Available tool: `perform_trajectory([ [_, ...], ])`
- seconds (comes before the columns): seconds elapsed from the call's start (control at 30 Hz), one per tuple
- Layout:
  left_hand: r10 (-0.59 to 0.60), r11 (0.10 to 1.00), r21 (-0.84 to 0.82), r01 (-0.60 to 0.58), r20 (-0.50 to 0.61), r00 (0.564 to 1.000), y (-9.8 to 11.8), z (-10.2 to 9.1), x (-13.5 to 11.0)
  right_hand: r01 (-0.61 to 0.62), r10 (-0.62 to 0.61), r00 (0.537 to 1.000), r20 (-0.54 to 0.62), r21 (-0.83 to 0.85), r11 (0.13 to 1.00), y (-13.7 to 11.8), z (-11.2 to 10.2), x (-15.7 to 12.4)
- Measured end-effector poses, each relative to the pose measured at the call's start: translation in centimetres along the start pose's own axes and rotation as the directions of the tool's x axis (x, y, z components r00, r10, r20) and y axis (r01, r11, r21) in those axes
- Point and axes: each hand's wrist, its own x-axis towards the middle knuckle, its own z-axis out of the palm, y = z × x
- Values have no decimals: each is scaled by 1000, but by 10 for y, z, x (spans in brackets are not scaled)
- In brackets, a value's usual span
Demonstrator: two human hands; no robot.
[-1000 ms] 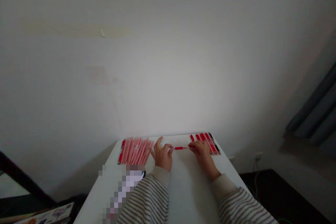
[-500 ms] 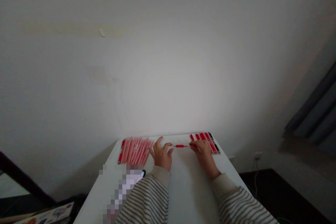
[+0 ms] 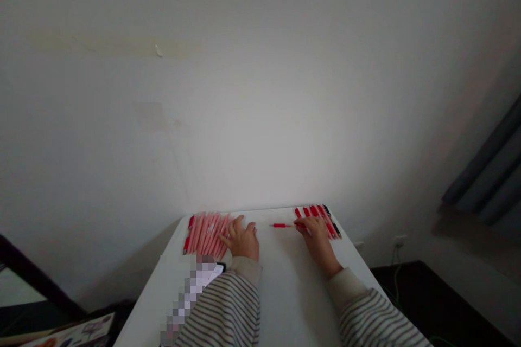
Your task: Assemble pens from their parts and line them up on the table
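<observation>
from the head view, i'm watching a person leaning over a white table [image 3: 285,287], striped sleeves [image 3: 228,312] reaching toward its far edge.

at the far left of the table a tight row of pink barrels [image 3: 205,232] is lying side by side. the left hand [image 3: 241,239] is resting on the row's inner end with its fingers spread and loose, not closed around any barrel that i can make out.

over the far middle of the table the right hand [image 3: 315,233] is pinching a thin red-gripped piece [image 3: 280,225] by one end, so most of it is sticking out sideways, unsupported, just above the table's surface. the wrist is lying against a second row, red pens [image 3: 315,211], at the far right of the table.

to my eye, three things could go wrong. the pinch is sitting so far out on the thin piece that a small twist could let it slip and roll across the table. the spread left fingers could be pushing the round barrels out of line, and one set rolling could disturb its neighbours. the right wrist, shifting sideways, could sweep red pens toward the table's right edge and over it.
</observation>
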Motion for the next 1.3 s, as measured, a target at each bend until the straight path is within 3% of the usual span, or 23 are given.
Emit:
perform_trajectory([
  [0.33, -32, 999, -14, 33, 66, 997, 3, -7, 1, 12, -12, 1000, 1, -6, 1000, 4, 3, 0],
  [0.6, 19, 996, -83, -21, -21, 1000, -2, 1, 2, 12, -12, 1000, -14, -17, 1000, 3, 3, -1],
  [0.87, 24, 963, -266, -50, -100, 995, 2, -3, 2, 3, -3, 1000, -11, 0, 1000, 2, 1, 0],
  [1.3, 19, 932, -357, -60, -116, 993, 5, -2, 0, 3, -3, 1000, -7, 28, 1000, 0, 0, 1],
])
